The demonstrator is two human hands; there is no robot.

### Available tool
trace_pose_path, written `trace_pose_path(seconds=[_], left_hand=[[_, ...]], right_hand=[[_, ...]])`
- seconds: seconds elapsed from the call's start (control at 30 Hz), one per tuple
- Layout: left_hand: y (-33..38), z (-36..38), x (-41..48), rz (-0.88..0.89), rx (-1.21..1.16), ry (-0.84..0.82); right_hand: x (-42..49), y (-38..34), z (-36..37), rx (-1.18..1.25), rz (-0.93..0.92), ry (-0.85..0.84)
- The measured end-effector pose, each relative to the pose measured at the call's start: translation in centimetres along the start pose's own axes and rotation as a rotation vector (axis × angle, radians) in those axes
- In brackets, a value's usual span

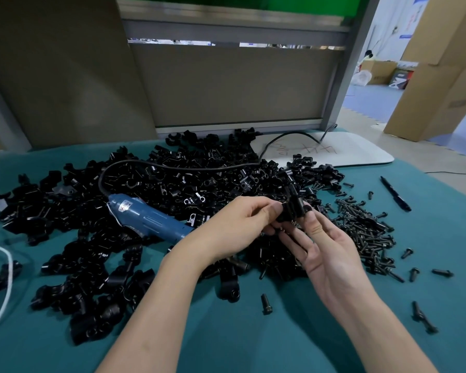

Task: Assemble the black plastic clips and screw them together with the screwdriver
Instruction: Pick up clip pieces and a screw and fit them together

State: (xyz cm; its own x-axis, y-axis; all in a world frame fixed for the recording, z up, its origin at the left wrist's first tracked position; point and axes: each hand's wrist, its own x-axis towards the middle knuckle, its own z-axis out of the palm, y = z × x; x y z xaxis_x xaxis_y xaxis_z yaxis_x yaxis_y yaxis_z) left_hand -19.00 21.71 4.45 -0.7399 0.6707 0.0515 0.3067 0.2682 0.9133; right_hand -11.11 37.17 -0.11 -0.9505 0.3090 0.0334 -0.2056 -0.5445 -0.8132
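Teal cloth over the surface (253, 343), black clip heap (178, 181) spread across its middle. Blue screwdriver (151, 219) slanting from far left toward the left grip (237, 224), nearer it than the right grip (326, 254). Pinched between both: clip halves (293, 208), above centre; screws (366, 230) just right.

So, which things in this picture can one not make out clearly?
Head view only:
The clip parts between the left hand and the right hand: how they join is hidden by the fingers and their black colour.
The blue screwdriver: its tip is hidden behind the left wrist.
The white cord: cut off by the left edge.
The red marks on the white board: too small to read.
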Motion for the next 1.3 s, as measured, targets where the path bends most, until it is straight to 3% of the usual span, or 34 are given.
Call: trace_pose_path(seconds=[0.57, 1.3], left_hand=[[-0.04, 0.18, 0.1, 0.047, -0.046, 0.06], [-0.15, -0.16, 0.08, 0.097, -0.148, 0.09]], right_hand=[[0.03, 0.08, -0.27, 0.077, 0.03, -0.037], [-0.12, 0.05, -0.17, 0.005, -0.009, -0.066]])
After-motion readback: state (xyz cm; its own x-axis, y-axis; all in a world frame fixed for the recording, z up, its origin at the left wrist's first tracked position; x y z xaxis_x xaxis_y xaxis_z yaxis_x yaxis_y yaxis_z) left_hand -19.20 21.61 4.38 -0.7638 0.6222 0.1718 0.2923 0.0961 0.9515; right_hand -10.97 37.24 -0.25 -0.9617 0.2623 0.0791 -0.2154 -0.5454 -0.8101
